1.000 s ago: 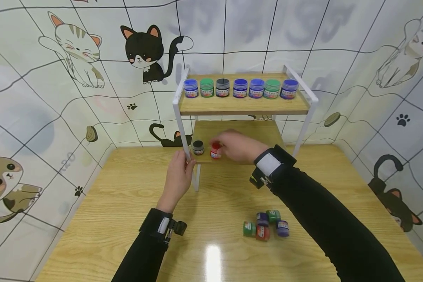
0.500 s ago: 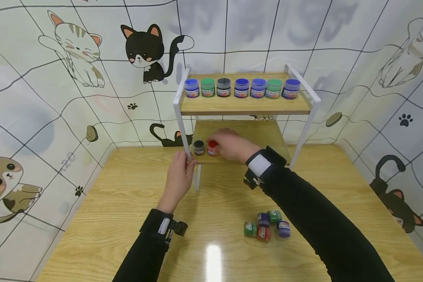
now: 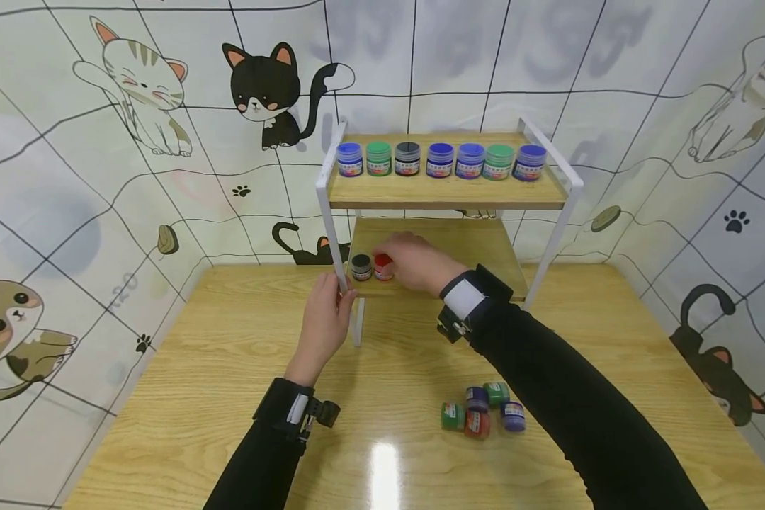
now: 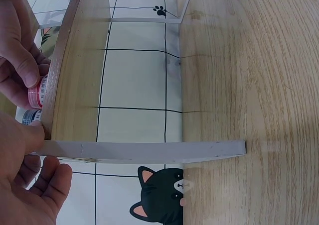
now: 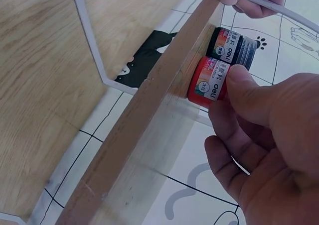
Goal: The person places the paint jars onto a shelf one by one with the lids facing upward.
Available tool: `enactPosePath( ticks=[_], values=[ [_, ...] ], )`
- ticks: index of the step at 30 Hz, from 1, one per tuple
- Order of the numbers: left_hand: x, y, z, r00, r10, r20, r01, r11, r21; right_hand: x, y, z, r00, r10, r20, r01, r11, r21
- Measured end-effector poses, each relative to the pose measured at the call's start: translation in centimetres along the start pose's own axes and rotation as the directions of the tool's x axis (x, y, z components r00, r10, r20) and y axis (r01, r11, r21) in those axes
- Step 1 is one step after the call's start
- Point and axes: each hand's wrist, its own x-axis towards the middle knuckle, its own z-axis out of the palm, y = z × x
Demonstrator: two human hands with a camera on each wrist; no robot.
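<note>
In the head view my right hand (image 3: 417, 263) pinches a red paint jar (image 3: 382, 268) that stands on the lower shelf board (image 3: 472, 241). A black paint jar (image 3: 360, 268) is right beside it on the left; the right wrist view shows the two jars side by side, labels outward. My thumb lies against the red jar's lid end. The left hand (image 3: 321, 315) grips the white front leg (image 3: 329, 227) of the rack at the lower board's corner. In the left wrist view, thumb and fingers lie on either side of that leg.
Several paint jars, including a blue jar (image 3: 439, 161) and a green jar (image 3: 497, 163), stand in a row on the upper board (image 3: 446, 193). On the table (image 3: 242, 368), several more lie or stand in a cluster, among them a red jar (image 3: 477, 423). A cat-patterned backdrop surrounds the table.
My right hand has shifted left with the red jar, bringing it close beside the black one. The left hand keeps its grip on the leg.
</note>
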Motion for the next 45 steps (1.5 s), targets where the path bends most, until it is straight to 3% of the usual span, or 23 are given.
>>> enactPosePath(
  ticks=[21,29,36,45],
  values=[
    [-0.1,0.3,0.2,1.0,-0.003,0.009,0.004,1.0,-0.003,-0.6,0.5,0.2,1.0,-0.017,-0.01,0.017,1.0,-0.001],
    [-0.1,0.3,0.1,1.0,-0.015,0.014,0.016,1.0,-0.006,-2.2,1.5,-0.6,0.998,-0.027,-0.051,0.03,0.999,0.039],
    [-0.1,0.3,0.0,1.0,-0.01,0.01,0.01,1.0,-0.001,-3.7,2.9,-1.2,0.993,-0.053,-0.101,0.055,0.998,0.017],
    [0.0,0.4,-0.2,1.0,-0.017,0.02,0.017,1.0,0.006,-5.4,3.8,-0.8,0.987,-0.086,-0.137,0.09,0.996,0.022]
  ],
)
